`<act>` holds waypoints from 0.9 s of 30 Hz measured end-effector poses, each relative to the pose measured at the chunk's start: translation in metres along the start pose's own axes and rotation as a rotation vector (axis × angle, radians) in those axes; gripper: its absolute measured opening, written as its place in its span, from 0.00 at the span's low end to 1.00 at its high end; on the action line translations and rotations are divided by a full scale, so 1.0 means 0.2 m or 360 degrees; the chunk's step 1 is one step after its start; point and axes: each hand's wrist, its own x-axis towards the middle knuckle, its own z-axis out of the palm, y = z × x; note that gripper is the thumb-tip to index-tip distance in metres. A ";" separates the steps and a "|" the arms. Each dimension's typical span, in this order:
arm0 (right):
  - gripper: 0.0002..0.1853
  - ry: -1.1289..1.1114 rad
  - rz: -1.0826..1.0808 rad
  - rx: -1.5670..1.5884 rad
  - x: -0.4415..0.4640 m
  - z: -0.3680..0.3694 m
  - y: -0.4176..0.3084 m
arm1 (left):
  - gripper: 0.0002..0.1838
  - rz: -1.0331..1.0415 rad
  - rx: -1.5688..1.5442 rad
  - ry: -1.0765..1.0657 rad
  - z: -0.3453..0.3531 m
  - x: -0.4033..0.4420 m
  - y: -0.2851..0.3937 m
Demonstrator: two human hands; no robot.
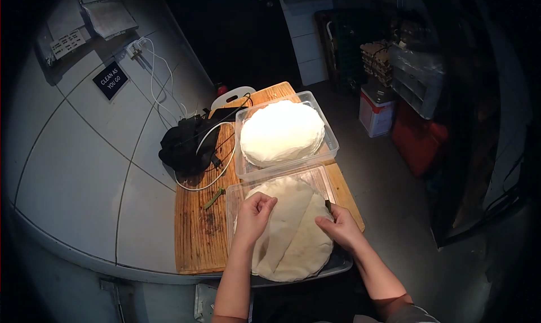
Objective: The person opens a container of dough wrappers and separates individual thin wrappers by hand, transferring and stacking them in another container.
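A stack of pale, round, flat dough sheets (298, 244) lies in the nearer clear plastic tray (324, 182). The top sheet is partly lifted and folded over, with a crease running across the stack. My left hand (256, 213) is closed, pinching the sheet at the upper left. On the right, my right hand (341, 226) has its thumb on the edge of the stack and its fingers curled round a small dark green object (328, 203), only partly visible. Behind, a second clear container (332, 145) holds another pile of white round sheets (282, 132).
Both containers stand on a wooden board (194, 233). A green strip (214, 199), a black bag (189, 145) and white cable (225, 176) lie at the left, beside a tiled wall (149, 216). A white-red box (376, 112) stands on the floor behind.
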 end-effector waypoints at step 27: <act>0.21 -0.0200 0.0085 0.0456 -0.01 -0.04 0.01 | 0.13 0.0251 0.0176 0.0065 -0.07 -0.10 0.03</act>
